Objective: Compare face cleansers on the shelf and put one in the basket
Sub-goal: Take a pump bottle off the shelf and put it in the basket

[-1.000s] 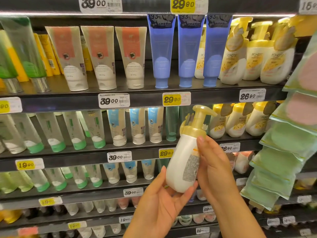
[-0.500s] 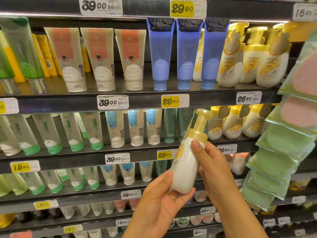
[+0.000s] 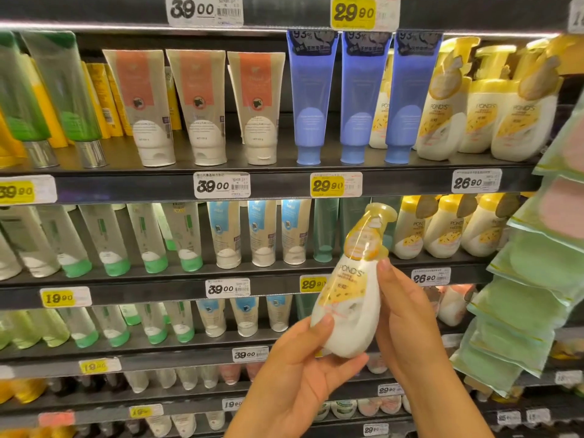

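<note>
A white Pond's pump bottle [image 3: 350, 298] with a yellow top and yellow front label is held up in front of the shelves, its label facing me. My left hand [image 3: 303, 374] cups its base from below, thumb on the lower left side. My right hand [image 3: 407, 324] grips its right side, a fingertip near the neck. More of the same Pond's bottles [image 3: 442, 229] stand on the shelf just behind, with others [image 3: 493, 109] one shelf higher. No basket is in view.
Dark shelves hold blue tubes [image 3: 357, 99], orange-labelled cream tubes [image 3: 196, 105], green-capped tubes [image 3: 113, 241] and blue-labelled tubes [image 3: 259, 232]. Price tags [image 3: 221, 184] line the shelf edges. Green and pink packets [image 3: 537, 279] hang at the right.
The bottle has been turned in my hands from its back label to its front label. It sits slightly lower against the shelves, and my view has drifted a little.
</note>
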A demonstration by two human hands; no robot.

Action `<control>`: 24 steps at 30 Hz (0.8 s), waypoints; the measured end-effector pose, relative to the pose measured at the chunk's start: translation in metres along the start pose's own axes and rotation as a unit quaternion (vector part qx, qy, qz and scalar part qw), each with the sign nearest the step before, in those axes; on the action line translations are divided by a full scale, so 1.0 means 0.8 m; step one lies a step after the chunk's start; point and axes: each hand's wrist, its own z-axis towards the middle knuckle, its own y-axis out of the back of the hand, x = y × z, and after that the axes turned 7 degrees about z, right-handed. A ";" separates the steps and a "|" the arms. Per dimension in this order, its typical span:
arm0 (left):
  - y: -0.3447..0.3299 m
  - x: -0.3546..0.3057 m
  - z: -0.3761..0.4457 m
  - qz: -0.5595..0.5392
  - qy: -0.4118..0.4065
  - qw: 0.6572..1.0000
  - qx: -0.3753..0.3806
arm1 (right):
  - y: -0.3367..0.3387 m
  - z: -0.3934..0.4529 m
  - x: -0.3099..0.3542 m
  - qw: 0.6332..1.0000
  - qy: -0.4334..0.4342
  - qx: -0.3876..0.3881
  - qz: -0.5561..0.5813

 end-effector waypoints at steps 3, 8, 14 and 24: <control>0.000 0.002 0.005 0.025 -0.062 0.997 -0.034 | -0.001 -0.002 0.000 0.999 -0.001 0.031 -0.022; -0.002 0.006 0.010 0.086 -0.154 0.981 -0.083 | -0.002 0.003 -0.003 1.000 0.013 0.006 0.003; 0.001 0.008 0.014 0.168 -0.217 0.956 -0.108 | -0.001 0.004 -0.006 0.997 0.016 -0.008 0.076; 0.000 0.009 0.009 0.248 -0.237 0.935 -0.090 | 0.007 0.003 -0.014 0.979 0.025 -0.017 0.203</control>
